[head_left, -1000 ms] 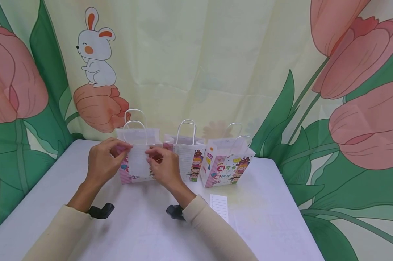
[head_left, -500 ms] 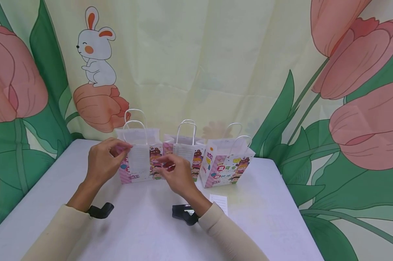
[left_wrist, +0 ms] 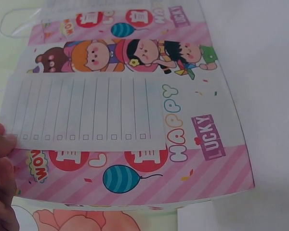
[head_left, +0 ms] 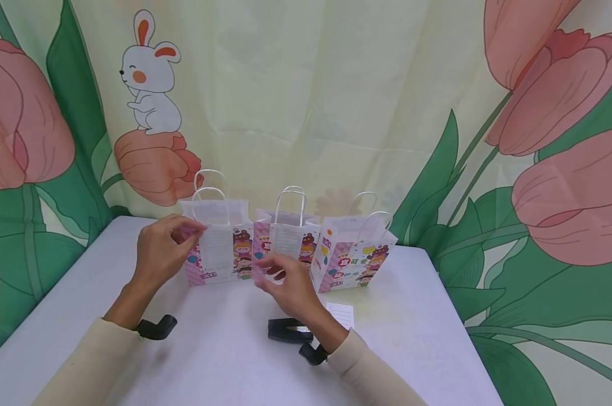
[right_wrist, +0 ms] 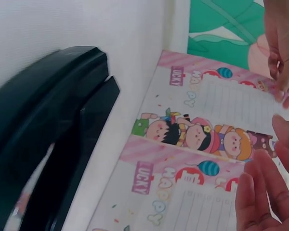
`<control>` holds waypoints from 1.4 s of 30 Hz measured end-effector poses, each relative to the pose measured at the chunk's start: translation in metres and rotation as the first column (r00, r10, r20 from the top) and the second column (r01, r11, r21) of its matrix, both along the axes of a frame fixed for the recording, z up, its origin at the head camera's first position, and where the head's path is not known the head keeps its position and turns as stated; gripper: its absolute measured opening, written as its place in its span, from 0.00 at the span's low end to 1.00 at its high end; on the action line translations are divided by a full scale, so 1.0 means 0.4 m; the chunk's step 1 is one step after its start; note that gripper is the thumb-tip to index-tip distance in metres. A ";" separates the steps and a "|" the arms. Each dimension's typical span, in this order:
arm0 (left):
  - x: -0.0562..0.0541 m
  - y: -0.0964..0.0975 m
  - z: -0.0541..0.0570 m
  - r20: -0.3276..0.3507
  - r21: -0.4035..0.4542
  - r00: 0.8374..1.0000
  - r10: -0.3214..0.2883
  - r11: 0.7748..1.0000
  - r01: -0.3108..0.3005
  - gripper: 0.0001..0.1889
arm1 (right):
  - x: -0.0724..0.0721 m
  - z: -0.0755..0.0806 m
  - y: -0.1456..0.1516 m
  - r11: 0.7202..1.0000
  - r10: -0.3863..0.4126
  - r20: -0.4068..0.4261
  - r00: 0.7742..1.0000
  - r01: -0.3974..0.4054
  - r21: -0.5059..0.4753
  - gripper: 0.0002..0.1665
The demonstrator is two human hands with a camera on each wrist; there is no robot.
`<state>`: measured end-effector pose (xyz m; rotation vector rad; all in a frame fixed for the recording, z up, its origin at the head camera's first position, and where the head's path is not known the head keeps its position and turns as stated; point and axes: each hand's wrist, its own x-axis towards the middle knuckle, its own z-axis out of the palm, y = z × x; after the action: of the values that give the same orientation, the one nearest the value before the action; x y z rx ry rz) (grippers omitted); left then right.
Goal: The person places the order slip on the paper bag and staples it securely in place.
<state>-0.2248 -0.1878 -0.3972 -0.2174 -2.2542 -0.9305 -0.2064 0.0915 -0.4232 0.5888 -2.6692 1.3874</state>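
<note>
My left hand (head_left: 161, 251) pinches the upper left corner of a lined checklist slip (head_left: 217, 248) at the top edge of the left paper gift bag (head_left: 242, 256). Up close in the left wrist view, the slip (left_wrist: 86, 110) lies flat over the bag's printed front, with a fingertip on its corner. My right hand (head_left: 291, 285) hangs in front of the middle gift bag (head_left: 262, 242), fingers loosely bent, nothing between them. Below it on the table lies a black stapler (head_left: 287, 331), large in the right wrist view, its arms spread apart.
A second lined slip (head_left: 285, 239) is on the middle bag's front. To the right stands another gift bag (head_left: 356, 265), turned at an angle. One more lined slip (head_left: 341, 314) lies on the white table (head_left: 412, 338), partly behind my right forearm. A printed curtain (head_left: 356, 113) hangs behind.
My right hand has moved from the left bag's slip rightward and down to the middle bag, uncovering the stapler. The left hand has stayed at the slip's corner.
</note>
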 end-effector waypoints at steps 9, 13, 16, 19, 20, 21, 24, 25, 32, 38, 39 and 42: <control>-0.001 0.001 -0.001 0.001 0.003 1.000 -0.002 1.000 0.002 0.09 | 0.017 -0.018 0.051 0.998 0.011 0.032 0.999 -0.012 0.059 0.23; -0.001 0.001 -0.002 0.003 0.004 1.000 -0.002 1.000 0.002 0.09 | 0.024 -0.029 0.071 0.997 0.015 0.060 0.998 -0.020 0.076 0.23; 0.000 0.002 -0.002 0.003 0.005 1.000 -0.001 1.000 0.001 0.09 | 0.026 -0.038 0.086 0.996 0.023 0.074 0.997 -0.029 0.090 0.23; 0.000 0.002 -0.002 0.001 0.004 1.000 -0.001 1.000 0.001 0.09 | 0.030 -0.047 0.100 0.995 0.033 0.097 0.995 -0.042 0.092 0.23; 0.000 0.002 -0.002 0.002 0.005 1.000 -0.002 1.000 0.002 0.09 | 0.032 -0.050 0.105 0.994 0.033 0.106 0.994 -0.043 0.097 0.23; 0.000 0.002 -0.003 0.002 0.005 1.000 -0.003 1.000 0.003 0.09 | 0.033 -0.053 0.110 0.994 0.035 0.114 0.993 -0.047 0.100 0.23; 0.000 0.002 -0.003 0.004 0.008 1.000 -0.003 1.000 0.003 0.09 | 0.037 -0.062 0.122 0.991 0.039 0.132 0.990 -0.056 0.123 0.24; 0.000 0.002 -0.004 0.004 0.009 1.000 -0.004 1.000 0.004 0.09 | 0.039 -0.064 0.126 0.990 0.043 0.133 0.990 -0.060 0.129 0.24; 0.000 0.000 -0.004 0.001 0.013 1.000 -0.006 1.000 0.006 0.09 | 0.044 -0.079 0.146 0.985 0.058 0.167 0.984 -0.083 0.148 0.26; -0.001 0.000 -0.004 0.009 0.017 1.000 -0.003 1.000 0.003 0.09 | 0.046 -0.093 0.158 0.977 0.075 0.202 0.977 -0.112 0.180 0.28; -0.001 0.000 -0.005 0.011 0.018 1.000 -0.004 1.000 0.004 0.09 | 0.047 -0.096 0.160 0.975 0.077 0.206 0.976 -0.117 0.190 0.28; 0.000 0.001 -0.005 0.016 0.022 1.000 -0.005 1.000 0.004 0.09 | 0.049 -0.105 0.163 0.966 0.083 0.214 0.973 -0.131 0.221 0.28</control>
<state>-0.2249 -0.1874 -0.3994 -0.2060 -2.2577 -0.9620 -0.1867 0.1566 -0.4650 0.6542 -3.0353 1.2255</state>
